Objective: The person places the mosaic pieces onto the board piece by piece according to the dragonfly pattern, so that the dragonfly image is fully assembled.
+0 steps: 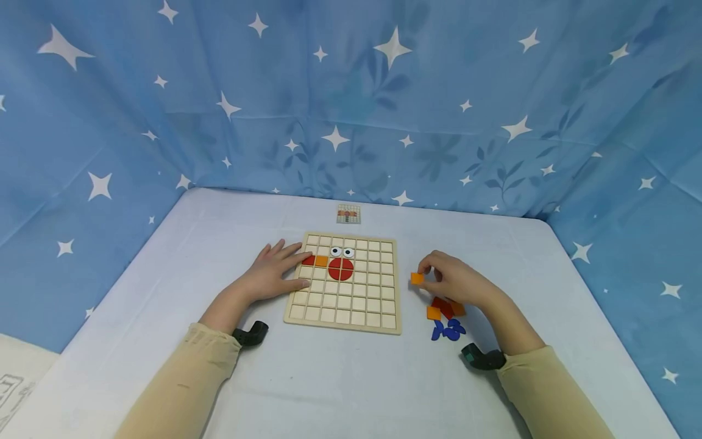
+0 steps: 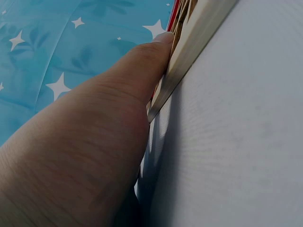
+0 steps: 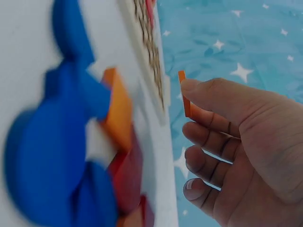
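Between thumb and forefinger my right hand [image 1: 451, 278] pinches an orange square tile [image 1: 417, 278], held just off the right side of a wooden grid board [image 1: 374, 321]. The right wrist view shows that orange tile edge-on. My left hand [image 1: 271, 274] lies over the board's left edge with fingers extended, touching near a red tile [image 1: 309, 260]. Beside the red tile an orange tile [image 1: 321, 261] sits in the grid. Red quarter-round pieces form a circle [image 1: 341, 269] below two round eye pieces [image 1: 342, 252].
Right of the board lies a loose pile: blue rounded pieces [image 1: 452, 333], an orange tile [image 1: 433, 313] and red tiles [image 1: 445, 308]. A small pattern card [image 1: 348, 214] lies behind the board. A blue star-printed curtain [image 1: 351, 110] stands around the white table [image 1: 340, 384].
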### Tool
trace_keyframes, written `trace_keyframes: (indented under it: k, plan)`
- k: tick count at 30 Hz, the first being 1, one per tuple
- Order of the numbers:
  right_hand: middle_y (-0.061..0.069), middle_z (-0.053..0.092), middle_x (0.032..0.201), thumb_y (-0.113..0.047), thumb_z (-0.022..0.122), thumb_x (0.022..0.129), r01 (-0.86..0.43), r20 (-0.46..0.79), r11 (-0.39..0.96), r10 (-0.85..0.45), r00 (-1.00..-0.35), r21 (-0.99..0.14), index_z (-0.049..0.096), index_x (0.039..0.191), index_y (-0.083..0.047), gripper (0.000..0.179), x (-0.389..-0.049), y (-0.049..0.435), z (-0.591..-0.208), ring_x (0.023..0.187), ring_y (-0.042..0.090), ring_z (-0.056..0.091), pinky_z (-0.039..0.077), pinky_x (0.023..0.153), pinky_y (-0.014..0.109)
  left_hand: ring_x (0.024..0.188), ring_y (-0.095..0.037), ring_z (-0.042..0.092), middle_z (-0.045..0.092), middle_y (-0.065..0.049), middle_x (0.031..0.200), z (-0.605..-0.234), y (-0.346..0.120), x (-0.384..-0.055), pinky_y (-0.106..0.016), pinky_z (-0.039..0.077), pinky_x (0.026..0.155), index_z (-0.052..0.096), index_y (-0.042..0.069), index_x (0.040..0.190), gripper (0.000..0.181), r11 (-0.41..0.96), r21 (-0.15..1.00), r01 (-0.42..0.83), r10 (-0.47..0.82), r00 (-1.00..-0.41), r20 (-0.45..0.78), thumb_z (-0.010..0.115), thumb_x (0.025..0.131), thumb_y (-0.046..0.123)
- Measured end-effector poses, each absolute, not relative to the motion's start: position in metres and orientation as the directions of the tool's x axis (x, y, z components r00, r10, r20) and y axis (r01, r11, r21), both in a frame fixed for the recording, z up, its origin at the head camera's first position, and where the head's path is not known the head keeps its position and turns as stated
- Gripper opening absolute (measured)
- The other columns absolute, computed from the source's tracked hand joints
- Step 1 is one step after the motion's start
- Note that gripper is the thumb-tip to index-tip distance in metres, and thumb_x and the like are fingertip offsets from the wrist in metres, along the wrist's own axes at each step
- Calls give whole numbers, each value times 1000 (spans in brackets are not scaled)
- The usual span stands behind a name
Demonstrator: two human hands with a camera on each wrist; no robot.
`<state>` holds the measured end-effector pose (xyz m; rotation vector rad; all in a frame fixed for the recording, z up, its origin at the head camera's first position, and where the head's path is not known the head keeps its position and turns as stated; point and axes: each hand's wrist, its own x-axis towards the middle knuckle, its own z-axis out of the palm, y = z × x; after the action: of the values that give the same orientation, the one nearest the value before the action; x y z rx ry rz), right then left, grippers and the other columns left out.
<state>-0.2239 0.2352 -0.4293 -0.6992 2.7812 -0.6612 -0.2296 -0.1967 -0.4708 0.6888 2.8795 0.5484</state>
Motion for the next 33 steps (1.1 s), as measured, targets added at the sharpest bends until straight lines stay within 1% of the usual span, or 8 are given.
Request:
trace_keyframes:
  k: [6, 12, 17, 26, 29, 33]
  plan:
    - [2, 59, 102, -26, 72, 91, -404, -64, 798, -480, -875, -448, 62, 108, -19, 21, -225, 211, -415, 77, 15, 50, 48, 64, 28, 154, -40, 7, 24, -4, 165, -470, -195, -230, -61, 2, 123, 37, 30, 154, 75, 829, 383, 409, 460, -887, -48, 57, 90, 65]
    - [2, 59, 101, -28, 74, 90, -461, -31, 767, -528, -849, -447, 63, 108, -17, 23, -231, 187, -408, 80, 16, 50, 45, 65, 28, 154, -39, 7, 24, -4, 165, -471, -195, -230, -61, 3, 123, 37, 32, 154, 76, 831, 382, 405, 456, -889, -48, 57, 89, 67]
    - [1, 59, 100, -31, 73, 90, -450, -53, 762, -532, -845, -466, 64, 107, -18, 23, -236, 168, -404, 79, 16, 51, 46, 66, 29, 154, -39, 7, 25, -3, 165, -471, -195, -230, -61, 3, 123, 38, 32, 153, 76, 833, 376, 405, 454, -890, -47, 58, 89, 67]
    - [1, 61, 102, -31, 74, 90, -456, -43, 731, -550, -834, -508, 65, 105, -18, 22, -244, 138, -406, 85, 17, 54, 49, 74, 30, 154, -40, 7, 25, -3, 165, -471, -196, -231, -61, 3, 123, 37, 33, 153, 76, 838, 371, 401, 450, -891, -54, 57, 89, 68]
    - [2, 61, 103, -29, 73, 91, -468, -41, 713, -568, -822, -522, 66, 107, -16, 22, -246, 127, -408, 87, 17, 54, 49, 75, 31, 154, -39, 6, 24, -3, 165, -472, -197, -231, -61, 3, 123, 36, 34, 154, 76, 841, 366, 398, 447, -893, -58, 56, 89, 68]
    - [0, 60, 104, -28, 71, 92, -474, -44, 705, -580, -814, -528, 65, 109, -16, 22, -250, 111, -415, 85, 17, 54, 49, 75, 31, 154, -39, 6, 24, -3, 165, -472, -198, -231, -61, 2, 123, 36, 34, 154, 76, 843, 364, 396, 445, -894, -58, 56, 89, 69]
